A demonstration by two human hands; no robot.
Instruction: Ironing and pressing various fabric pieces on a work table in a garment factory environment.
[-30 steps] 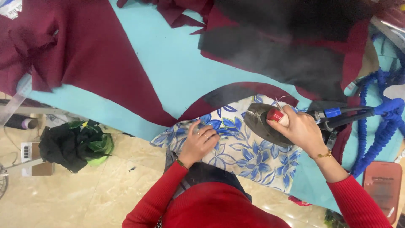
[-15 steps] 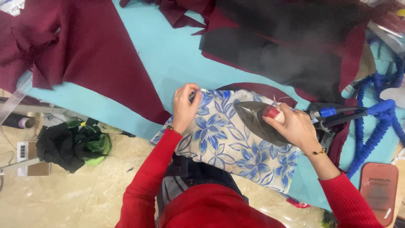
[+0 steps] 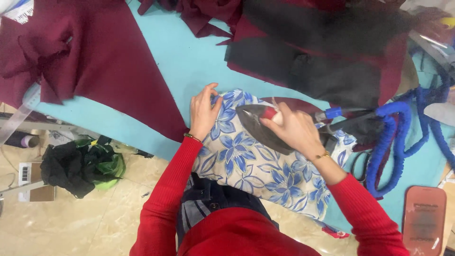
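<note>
On the turquoise table [image 3: 180, 71], the right hand [image 3: 294, 130] was closed round the handle of the steam iron [image 3: 260, 125] resting on the blue-flowered cloth [image 3: 256, 166], while the left hand [image 3: 203, 111] lay flat and open at the cloth's far-left edge, seemingly to keep it taut.

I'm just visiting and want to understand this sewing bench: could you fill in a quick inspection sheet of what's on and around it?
Surface: light blue padded table, largely covered by fabric.
Job's things: white cloth with blue flower print, lying flat at the near edge; dark metal steam iron resting on it.
Clutter: maroon fabric pieces, black fabric, scissors, reddish flat case.
Grippers: left hand pressed flat on the floral cloth; right hand gripping the iron's handle.
Cables: blue ribbed hose coiled beside the iron.
Surroundings: beige tiled floor, with a black and green bundle.
</note>
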